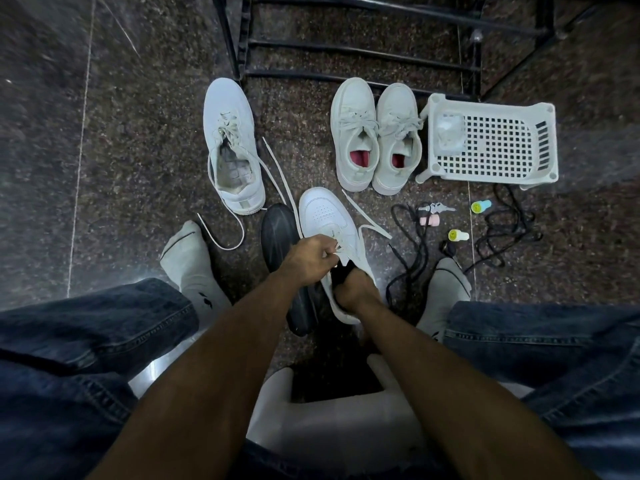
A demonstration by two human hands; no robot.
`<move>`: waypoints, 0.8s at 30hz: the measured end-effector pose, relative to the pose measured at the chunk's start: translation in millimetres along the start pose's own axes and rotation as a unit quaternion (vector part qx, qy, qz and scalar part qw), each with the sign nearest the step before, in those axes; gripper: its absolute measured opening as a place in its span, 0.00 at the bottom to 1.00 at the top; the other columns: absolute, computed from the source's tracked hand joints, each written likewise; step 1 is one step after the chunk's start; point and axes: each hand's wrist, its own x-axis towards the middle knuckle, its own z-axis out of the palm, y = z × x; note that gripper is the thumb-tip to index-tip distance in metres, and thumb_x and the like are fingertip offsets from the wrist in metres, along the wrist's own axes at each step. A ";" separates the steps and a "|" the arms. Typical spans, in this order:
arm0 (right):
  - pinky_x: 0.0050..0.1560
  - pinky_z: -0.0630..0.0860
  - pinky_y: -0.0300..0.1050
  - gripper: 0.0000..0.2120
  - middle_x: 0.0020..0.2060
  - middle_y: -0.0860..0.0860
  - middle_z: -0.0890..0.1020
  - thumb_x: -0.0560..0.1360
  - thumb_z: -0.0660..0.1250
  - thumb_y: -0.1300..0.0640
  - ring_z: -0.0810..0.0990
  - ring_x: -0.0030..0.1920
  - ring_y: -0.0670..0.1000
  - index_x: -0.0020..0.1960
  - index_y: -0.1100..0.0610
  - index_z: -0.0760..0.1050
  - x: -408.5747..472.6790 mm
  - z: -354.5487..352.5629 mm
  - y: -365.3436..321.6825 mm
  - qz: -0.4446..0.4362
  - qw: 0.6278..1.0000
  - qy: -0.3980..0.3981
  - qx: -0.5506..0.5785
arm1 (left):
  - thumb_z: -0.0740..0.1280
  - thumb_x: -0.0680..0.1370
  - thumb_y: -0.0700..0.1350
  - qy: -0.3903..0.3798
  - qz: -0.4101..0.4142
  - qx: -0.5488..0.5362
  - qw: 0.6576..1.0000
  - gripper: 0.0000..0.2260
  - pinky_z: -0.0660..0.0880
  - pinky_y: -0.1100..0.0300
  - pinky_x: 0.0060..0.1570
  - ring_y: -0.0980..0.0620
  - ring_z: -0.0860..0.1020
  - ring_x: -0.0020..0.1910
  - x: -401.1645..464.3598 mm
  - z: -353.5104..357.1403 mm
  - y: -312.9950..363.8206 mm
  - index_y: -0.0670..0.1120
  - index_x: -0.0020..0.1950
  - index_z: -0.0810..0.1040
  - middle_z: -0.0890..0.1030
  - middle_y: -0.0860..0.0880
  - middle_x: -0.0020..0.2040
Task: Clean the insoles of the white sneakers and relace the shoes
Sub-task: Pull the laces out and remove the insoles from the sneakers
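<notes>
The left hand (311, 256) is curled into a loose fist over the tongue of the white sneaker (327, 233), its fingertips pinching the white lace (372, 230) at the eyelets. The right hand (353, 289) is closed around the sneaker's heel and collar, steadying it; part of that hand is hidden by the dark opening of the shoe. The sneaker lies on the floor (104, 168) between the person's socked feet, toe pointing away, with a black shoe (280, 237) touching its left side.

A second white sneaker (232, 143) lies further off to the left, its lace trailing loose across the floor toward the left foot. A pair of pale sneakers (375, 136) stands side by side ahead, just beside a white plastic basket (491, 140) tipped on its side. To the right of the held sneaker lie black laces (412, 247), keys (436, 207) and small bottles (459, 234), crowding that side. The floor to the far left is open. A black metal rack (346, 46) closes off the far edge, and a white stool (329, 410) sits under the person
</notes>
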 end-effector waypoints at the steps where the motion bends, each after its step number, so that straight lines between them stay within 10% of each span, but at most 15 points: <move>1: 0.57 0.72 0.47 0.19 0.63 0.60 0.77 0.79 0.60 0.49 0.75 0.63 0.60 0.65 0.59 0.72 0.0 -2.3 -0.5 -0.002 1.000 0.001 0.015 | 0.67 0.75 0.41 0.002 0.001 -0.001 1.000 0.06 0.73 0.49 0.55 0.53 0.70 0.47 0.6 1.0 0.0 0.38 0.42 0.77 0.72 0.53 0.48; 13: 0.56 0.74 0.49 0.13 0.59 0.59 0.79 0.76 0.62 0.57 0.77 0.61 0.62 0.58 0.61 0.76 -15.0 -16.2 5.4 -0.010 0.996 0.030 -0.080 | 0.68 0.77 0.40 0.009 -0.006 -0.061 0.998 0.07 0.69 0.61 0.61 0.48 0.75 0.65 -1.4 6.7 -5.9 0.37 0.51 0.79 0.78 0.45 0.65; 24: 0.51 0.77 0.46 0.12 0.49 0.55 0.84 0.70 0.65 0.56 0.80 0.52 0.60 0.51 0.50 0.83 -32.1 -33.0 13.7 -0.003 0.985 0.134 0.110 | 0.67 0.78 0.38 0.010 -0.022 -0.120 0.992 0.21 0.67 0.66 0.56 0.48 0.77 0.58 -9.3 20.8 -11.3 0.40 0.71 0.72 0.78 0.49 0.50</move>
